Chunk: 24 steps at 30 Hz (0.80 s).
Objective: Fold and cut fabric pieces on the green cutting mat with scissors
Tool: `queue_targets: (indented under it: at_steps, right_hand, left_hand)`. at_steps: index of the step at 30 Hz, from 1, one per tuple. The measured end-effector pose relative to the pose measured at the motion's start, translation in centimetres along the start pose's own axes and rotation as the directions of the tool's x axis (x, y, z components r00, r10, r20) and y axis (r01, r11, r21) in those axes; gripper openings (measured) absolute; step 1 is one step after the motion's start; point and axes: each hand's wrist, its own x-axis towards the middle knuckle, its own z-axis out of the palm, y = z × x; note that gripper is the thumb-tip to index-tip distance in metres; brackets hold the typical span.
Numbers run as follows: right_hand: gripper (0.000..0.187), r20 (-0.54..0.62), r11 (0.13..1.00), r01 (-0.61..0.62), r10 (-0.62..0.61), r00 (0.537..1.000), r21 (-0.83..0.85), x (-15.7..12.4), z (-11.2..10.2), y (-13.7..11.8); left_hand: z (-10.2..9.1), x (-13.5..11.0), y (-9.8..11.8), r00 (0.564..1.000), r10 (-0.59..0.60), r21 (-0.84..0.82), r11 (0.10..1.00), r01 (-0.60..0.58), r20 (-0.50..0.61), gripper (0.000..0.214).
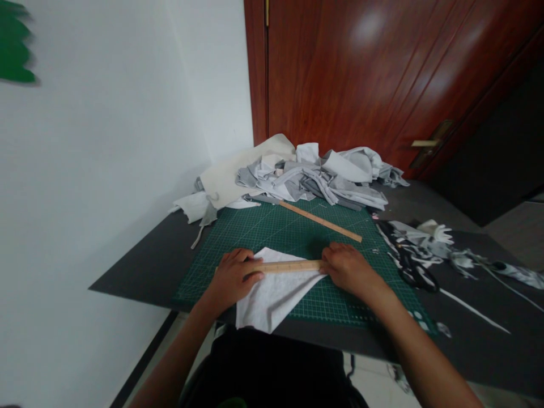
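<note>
A white piece of cloth [272, 294] lies on the green cutting mat [272, 226], hanging a little over the table's near edge. A wooden ruler [293, 266] rests across the cloth. My left hand [233, 276] grips the ruler's left end, fingers closed over it and pressing it onto the cloth. My right hand [346, 267] holds the ruler's right end with curled fingers. A second, longer wooden ruler [321, 221] lies diagonally on the mat farther back.
A heap of grey and white fabric scraps [306, 175] is piled at the back of the dark table [140, 266]. Black scissors [414, 272] and more scraps [442, 241] lie right of the mat. A white wall stands left, a wooden door [382, 73] behind.
</note>
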Motion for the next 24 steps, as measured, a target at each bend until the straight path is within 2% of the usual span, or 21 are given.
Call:
queue_targets:
  at_steps: [4, 8, 12, 16, 19, 24]
  right_hand:
    - [0.018, 0.061, 0.999, 0.033, -0.035, 0.998, 0.036, -0.4, -0.1, -0.4]
    - [0.036, 0.052, 0.995, -0.03, 0.025, 0.998, 0.099, -0.4, -0.1, -0.2]
    - [0.04, 0.082, 0.994, -0.057, 0.049, 0.995, 0.094, -0.2, 0.2, 0.2]
    - [0.055, 0.116, 0.982, -0.163, 0.151, 0.982, 0.099, -0.1, 0.9, 0.8]
    - [0.05, 0.144, 0.961, -0.187, 0.16, 0.977, 0.202, 0.0, 1.4, 1.4]
    - [0.024, 0.17, 0.903, -0.204, 0.149, 0.974, 0.378, 0.6, 2.3, 2.2]
  left_hand:
    - [-0.1, 0.0, 0.2, 1.0, -0.01, 0.013, 1.0, 0.01, -0.004, 0.027]
    - [0.0, 0.0, 0.3, 1.0, -0.02, 0.021, 1.0, 0.02, -0.002, 0.026]
    - [0.0, 0.2, 0.0, 1.0, -0.01, 0.011, 1.0, 0.01, 0.003, 0.025]
    - [0.2, 0.3, -0.3, 1.0, -0.008, -0.023, 1.0, 0.008, 0.002, 0.02]
    - [0.4, 0.2, -0.3, 1.0, -0.009, -0.035, 0.999, 0.008, -0.025, 0.017]
    - [0.2, 0.3, -0.4, 0.999, -0.035, -0.086, 0.996, 0.032, -0.039, 0.012]
